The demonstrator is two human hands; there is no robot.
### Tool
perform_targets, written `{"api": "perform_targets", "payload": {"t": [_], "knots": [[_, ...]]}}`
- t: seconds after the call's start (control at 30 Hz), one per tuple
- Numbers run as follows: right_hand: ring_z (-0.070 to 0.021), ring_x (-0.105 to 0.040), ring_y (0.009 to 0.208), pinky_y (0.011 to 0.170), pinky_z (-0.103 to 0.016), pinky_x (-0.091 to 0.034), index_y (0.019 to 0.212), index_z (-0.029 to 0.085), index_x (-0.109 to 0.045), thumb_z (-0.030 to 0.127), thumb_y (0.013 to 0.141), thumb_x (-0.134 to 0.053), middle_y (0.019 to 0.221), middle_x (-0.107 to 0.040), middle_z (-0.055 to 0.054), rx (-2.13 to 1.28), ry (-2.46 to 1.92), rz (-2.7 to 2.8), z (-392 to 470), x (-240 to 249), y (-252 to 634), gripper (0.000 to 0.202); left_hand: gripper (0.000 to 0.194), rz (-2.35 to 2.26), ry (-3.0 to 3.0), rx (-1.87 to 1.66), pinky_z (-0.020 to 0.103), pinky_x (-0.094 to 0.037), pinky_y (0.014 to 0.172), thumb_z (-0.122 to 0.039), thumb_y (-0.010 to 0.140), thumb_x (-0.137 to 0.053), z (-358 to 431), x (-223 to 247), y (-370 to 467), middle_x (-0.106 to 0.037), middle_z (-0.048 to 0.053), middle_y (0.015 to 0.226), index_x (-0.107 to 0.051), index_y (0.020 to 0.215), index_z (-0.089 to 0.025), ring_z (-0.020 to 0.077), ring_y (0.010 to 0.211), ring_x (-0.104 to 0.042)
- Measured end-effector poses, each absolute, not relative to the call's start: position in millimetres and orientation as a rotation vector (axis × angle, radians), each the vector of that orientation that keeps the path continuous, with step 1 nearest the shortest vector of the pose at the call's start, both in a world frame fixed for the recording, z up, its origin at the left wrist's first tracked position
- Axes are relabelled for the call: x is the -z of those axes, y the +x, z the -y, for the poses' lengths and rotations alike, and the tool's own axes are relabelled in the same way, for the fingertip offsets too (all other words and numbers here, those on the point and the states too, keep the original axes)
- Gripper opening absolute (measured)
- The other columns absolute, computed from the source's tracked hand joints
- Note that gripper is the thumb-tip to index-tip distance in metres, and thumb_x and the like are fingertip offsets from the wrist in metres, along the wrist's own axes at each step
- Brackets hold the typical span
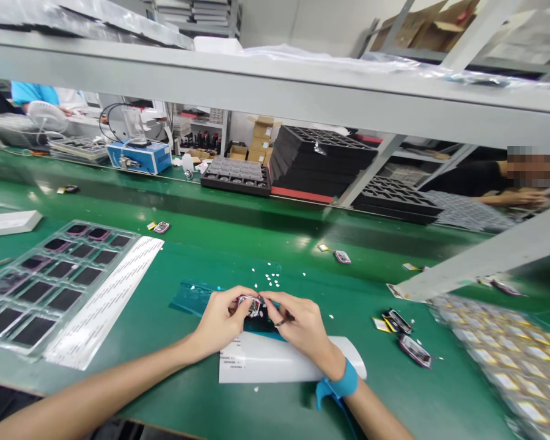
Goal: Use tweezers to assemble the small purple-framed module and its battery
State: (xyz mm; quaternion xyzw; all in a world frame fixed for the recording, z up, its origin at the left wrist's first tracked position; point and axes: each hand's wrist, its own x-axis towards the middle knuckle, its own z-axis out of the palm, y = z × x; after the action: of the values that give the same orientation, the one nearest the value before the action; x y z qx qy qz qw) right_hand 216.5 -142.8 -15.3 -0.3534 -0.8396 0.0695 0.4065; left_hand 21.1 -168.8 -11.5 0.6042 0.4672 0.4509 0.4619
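In the head view, the left hand (222,318) pinches a small case (249,305) between thumb and fingers, closed on its edge, above the desk (183,379). The right hand (297,324) is at the case's other side, its fingertips brought together; whether they grip anything I cannot tell. Under the hands lie blue film (192,297) and a white sheet (238,360); white bits (272,280) lie scattered just beyond.

Right fingertips' item (262,297): too small to tell | far-left tray (57,275): cut by left edge
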Motion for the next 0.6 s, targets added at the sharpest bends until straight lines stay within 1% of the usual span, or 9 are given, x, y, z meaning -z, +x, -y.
{"api": "perform_targets", "payload": {"t": [0.1,0.17,0.2,0.27,0.33,0.4,0.43,0.5,0.6], "knots": [[-0.0113,-0.054,0.042,0.050,-0.023,-0.051,0.103,0.022,-0.077,0.022,0.099,-0.057,0.056,-0.065,0.003,-0.095,-1.003,2.055,132,19,224,0.021,0.033,-1.158,1.461,-1.114,0.023,-0.035,0.046,-0.043,0.092,-0.060,168,12,21,-0.053,-0.004,0.048,-0.076,0.096,-0.014,0.0116,0.042,-0.048],[-0.0133,-0.059,0.045,0.051,-0.025,-0.053,0.103,0.021,-0.077,0.017,0.096,-0.056,0.061,-0.070,0.001,-0.039,-1.076,2.021,122,20,232,0.022,0.033,-1.156,1.433,-1.119,0.022,-0.035,0.045,-0.043,0.091,-0.062,168,12,21,-0.052,-0.005,0.046,-0.076,0.096,-0.014,0.0115,0.041,-0.048],[-0.0150,-0.063,0.048,0.053,-0.026,-0.055,0.105,0.020,-0.076,0.014,0.095,-0.055,0.067,-0.073,-0.001,-0.015,-1.103,2.013,118,20,235,0.025,0.033,-1.151,1.420,-1.121,0.022,-0.035,0.045,-0.044,0.091,-0.062,168,12,20,-0.053,-0.004,0.046,-0.076,0.096,-0.014,0.0115,0.041,-0.048],[-0.0192,-0.073,0.062,0.059,-0.029,-0.060,0.115,0.019,-0.074,0.009,0.092,-0.051,0.089,-0.080,-0.007,0.023,-1.131,2.012,113,20,241,0.034,0.034,-1.143,1.396,-1.118,0.022,-0.036,0.044,-0.045,0.090,-0.063,167,12,20,-0.053,-0.004,0.046,-0.076,0.097,-0.014,0.0120,0.040,-0.050],[-0.0220,-0.078,0.081,0.068,-0.032,-0.064,0.125,0.019,-0.070,0.007,0.092,-0.048,0.113,-0.078,-0.011,0.041,-1.124,2.025,113,18,242,0.042,0.036,-1.132,1.372,-1.110,0.022,-0.039,0.044,-0.047,0.090,-0.063,167,13,21,-0.055,-0.004,0.046,-0.074,0.099,-0.014,0.0131,0.039,-0.054],[-0.0223,-0.078,0.098,0.080,-0.033,-0.066,0.131,0.022,-0.067,0.007,0.095,-0.049,0.128,-0.073,-0.010,0.026,-1.039,2.104,118,16,239,0.044,0.039,-1.121,1.347,-1.104,0.022,-0.041,0.044,-0.050,0.090,-0.062,167,14,21,-0.058,-0.003,0.048,-0.072,0.101,-0.014,0.0146,0.039,-0.059],[-0.0219,-0.077,0.104,0.085,-0.033,-0.066,0.133,0.024,-0.066,0.007,0.096,-0.049,0.130,-0.072,-0.008,0.014,-0.972,2.163,121,15,237,0.044,0.041,-1.116,1.336,-1.102,0.022,-0.042,0.044,-0.052,0.090,-0.061,166,15,21,-0.059,-0.002,0.049,-0.071,0.102,-0.014,0.0153,0.039,-0.060],[-0.0215,-0.075,0.110,0.090,-0.032,-0.065,0.136,0.025,-0.065,0.007,0.098,-0.051,0.129,-0.073,-0.007,0.007,-0.835,2.275,128,15,232,0.044,0.043,-1.104,1.321,-1.099,0.021,-0.043,0.044,-0.054,0.090,-0.061,166,16,21,-0.060,-0.002,0.049,-0.070,0.104,-0.013,0.0161,0.040,-0.063],[-0.0217,-0.075,0.109,0.089,-0.032,-0.066,0.134,0.024,-0.066,0.005,0.098,-0.052,0.127,-0.073,-0.008,0.061,-0.737,2.342,135,15,228,0.043,0.045,-1.082,1.310,-1.090,0.021,-0.043,0.044,-0.054,0.088,-0.063,166,16,21,-0.061,-0.002,0.049,-0.069,0.106,-0.013,0.0162,0.040,-0.064]]}}
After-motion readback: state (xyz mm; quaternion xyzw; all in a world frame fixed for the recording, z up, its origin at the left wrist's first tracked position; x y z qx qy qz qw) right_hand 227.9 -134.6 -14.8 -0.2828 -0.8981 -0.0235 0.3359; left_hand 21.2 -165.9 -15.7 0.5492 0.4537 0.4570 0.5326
